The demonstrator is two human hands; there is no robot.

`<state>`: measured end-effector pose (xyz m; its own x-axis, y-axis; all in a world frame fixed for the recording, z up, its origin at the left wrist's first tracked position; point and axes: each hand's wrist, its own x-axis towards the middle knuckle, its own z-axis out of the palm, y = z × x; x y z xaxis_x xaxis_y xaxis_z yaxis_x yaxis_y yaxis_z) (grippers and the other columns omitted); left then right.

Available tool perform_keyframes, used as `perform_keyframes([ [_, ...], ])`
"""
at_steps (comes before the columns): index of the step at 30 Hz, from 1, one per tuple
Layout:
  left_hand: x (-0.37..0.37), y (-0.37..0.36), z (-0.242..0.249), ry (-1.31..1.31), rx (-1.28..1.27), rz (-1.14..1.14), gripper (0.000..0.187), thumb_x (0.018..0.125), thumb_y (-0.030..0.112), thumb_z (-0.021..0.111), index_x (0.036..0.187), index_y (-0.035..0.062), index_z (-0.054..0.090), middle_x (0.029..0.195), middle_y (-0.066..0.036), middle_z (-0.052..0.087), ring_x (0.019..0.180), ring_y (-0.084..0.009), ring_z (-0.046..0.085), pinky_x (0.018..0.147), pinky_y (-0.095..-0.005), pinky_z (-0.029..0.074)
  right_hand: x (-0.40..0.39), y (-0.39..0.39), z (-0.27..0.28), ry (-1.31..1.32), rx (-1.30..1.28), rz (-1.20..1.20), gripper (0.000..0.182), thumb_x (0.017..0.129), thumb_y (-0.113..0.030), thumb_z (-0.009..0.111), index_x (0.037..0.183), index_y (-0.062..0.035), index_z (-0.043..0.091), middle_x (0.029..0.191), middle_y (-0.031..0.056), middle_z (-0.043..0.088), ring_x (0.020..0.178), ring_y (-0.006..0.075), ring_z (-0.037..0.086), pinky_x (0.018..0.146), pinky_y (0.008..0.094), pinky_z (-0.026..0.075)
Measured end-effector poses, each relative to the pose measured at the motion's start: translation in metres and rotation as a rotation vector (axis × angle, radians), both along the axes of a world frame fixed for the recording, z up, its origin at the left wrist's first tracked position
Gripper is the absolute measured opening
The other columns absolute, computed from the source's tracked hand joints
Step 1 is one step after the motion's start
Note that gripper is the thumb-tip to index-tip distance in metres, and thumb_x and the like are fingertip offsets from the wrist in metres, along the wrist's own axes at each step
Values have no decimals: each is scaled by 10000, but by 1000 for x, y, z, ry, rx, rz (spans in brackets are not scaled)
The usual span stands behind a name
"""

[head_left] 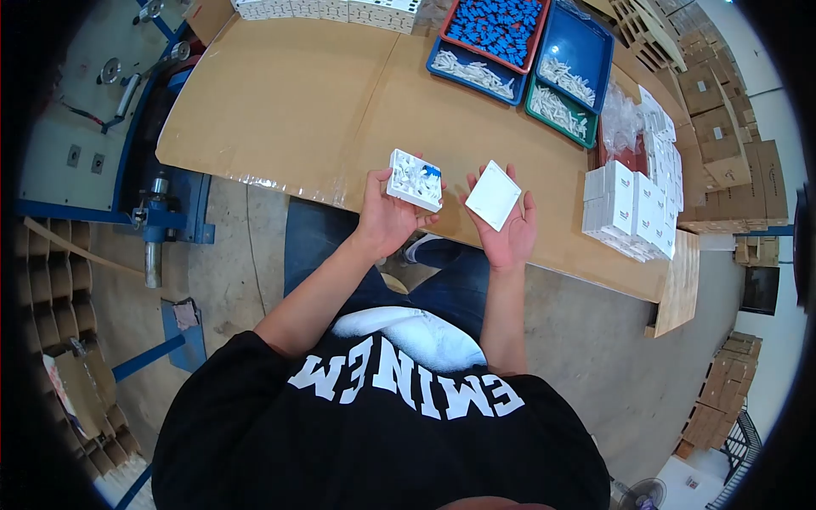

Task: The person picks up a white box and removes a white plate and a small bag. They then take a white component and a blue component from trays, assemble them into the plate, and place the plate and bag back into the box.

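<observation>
My left hand (381, 223) grips a white square plastic housing (415, 180) by its edge, tilted so that its inside faces me. White fittings and a blue piece (432, 172) show inside it. To the right, my right hand (507, 242) is palm up with a plain white square cover plate (493, 196) resting across the palm and fingers. A small gap separates the housing and the plate. Both hands are over the near edge of the cardboard-covered table (297, 110).
At the back stand a red tray (534, 66) of blue parts, blue trays (466, 80) (586, 42) and a green tray (551, 129) with white pieces. White boxes (633, 212) are stacked at the right. A blue-framed machine (153, 212) stands to the left.
</observation>
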<state>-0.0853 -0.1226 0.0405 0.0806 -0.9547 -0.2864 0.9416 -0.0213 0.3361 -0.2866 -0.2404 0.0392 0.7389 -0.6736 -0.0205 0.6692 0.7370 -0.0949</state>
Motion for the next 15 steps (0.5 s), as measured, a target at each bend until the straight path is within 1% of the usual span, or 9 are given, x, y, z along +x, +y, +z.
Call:
perform_keyframes([
  [2,-2,-1,2,11,3,-4,669,967,508,356,1556,196,411,1347,-196,621,1072,-324,659,882,-456,522,2,4,6,112,-84,-14,559,1090,-389,305,1618,-207,321,1649,255,281,1526,455,251,1208,675,197],
  [3,-3,-2,3,42,7,2,677,967,499,349,1572,198,391,1352,-210,614,1061,-330,658,888,-458,523,2,4,7,114,-89,-11,559,1090,-389,305,1618,-207,321,1649,255,281,1526,455,251,1208,675,197],
  [5,-2,-1,2,72,4,15,685,968,491,342,1587,201,371,1357,-224,608,1049,-337,657,893,-460,525,3,3,7,123,-42,-46,581,1081,-441,350,1611,-203,328,1624,267,318,1504,463,292,1185,686,253],
  [6,0,-2,-1,95,-42,-9,687,968,485,334,1593,201,363,1359,-233,603,1051,-342,657,892,-455,525,4,1,8,120,-48,-41,581,1081,-441,350,1611,-203,328,1624,267,318,1504,463,292,1185,686,253],
  [8,2,0,-4,118,-86,-27,690,969,480,326,1599,201,354,1361,-243,599,1053,-347,657,891,-450,525,5,0,9,79,-65,17,582,1081,-477,376,1592,-199,360,1599,265,359,1471,454,355,1175,679,278],
  [9,2,1,1,117,-85,-32,688,970,477,320,1599,199,355,1353,-248,600,1046,-348,657,886,-444,525,8,1,12,79,-64,24,582,1081,-477,376,1592,-199,360,1599,265,359,1471,454,355,1175,679,278],
  [11,2,4,7,117,-81,-30,686,972,474,314,1598,198,356,1345,-254,601,1039,-350,658,880,-439,525,12,4,19,209,-108,-14,606,1074,-525,410,1570,-179,388,1574,259,397,1451,440,392,1163,663,308],
  [14,3,4,6,77,-60,-21,685,970,474,318,1598,203,358,1340,-250,605,1028,-335,661,859,-432,529,19,9,30,321,-167,-51,655,1056,-571,439,1559,-153,390,1552,251,427,1434,418,424,1151,622,354],
  [15,4,3,2,93,-104,-38,676,987,499,312,1595,206,360,1349,-248,603,1023,-327,663,848,-428,532,20,9,30,324,-165,-48,655,1056,-571,439,1559,-153,390,1552,251,427,1434,418,424,1151,622,354],
])
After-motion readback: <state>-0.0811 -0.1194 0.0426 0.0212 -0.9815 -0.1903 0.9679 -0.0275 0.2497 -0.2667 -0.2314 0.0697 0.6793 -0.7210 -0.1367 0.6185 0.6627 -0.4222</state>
